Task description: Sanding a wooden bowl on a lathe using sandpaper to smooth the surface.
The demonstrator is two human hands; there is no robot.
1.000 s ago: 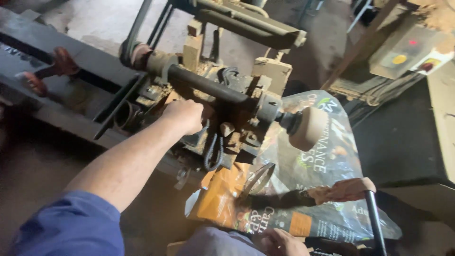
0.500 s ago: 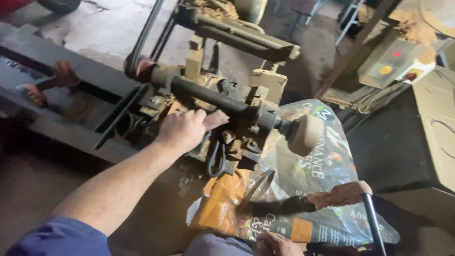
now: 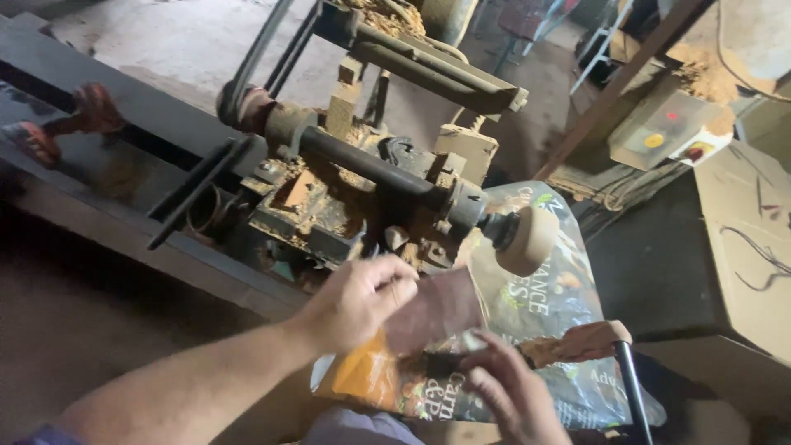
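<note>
Holding a reddish-brown strip, likely abrasive sheet [image 3: 437,309], between both hands, just below the lathe-like machine [image 3: 354,189]. Left hand [image 3: 358,301] pinching the strip's near edge, fingers curled and closed on it. Right hand [image 3: 511,391] meeting the strip's lower end from below, fingers spread and half bent; whether actually gripping cannot be told. Strip sitting above a printed plastic sack [image 3: 544,330], just beside and below the pale round workpiece [image 3: 523,239] mounted on the spindle end.

Judging the step: readying the strip for the workpiece. Worth keeping it taut between both hands, edges flat, no slack hanging toward the dark shaft [image 3: 371,169] or the belts [image 3: 255,58]. Best keeping fingertips behind the strip, well off the spindle. Sawdust heaped on the machine bed; footing and grip possibly dusty. Control box [image 3: 667,128] standing well apart, upper right.
</note>
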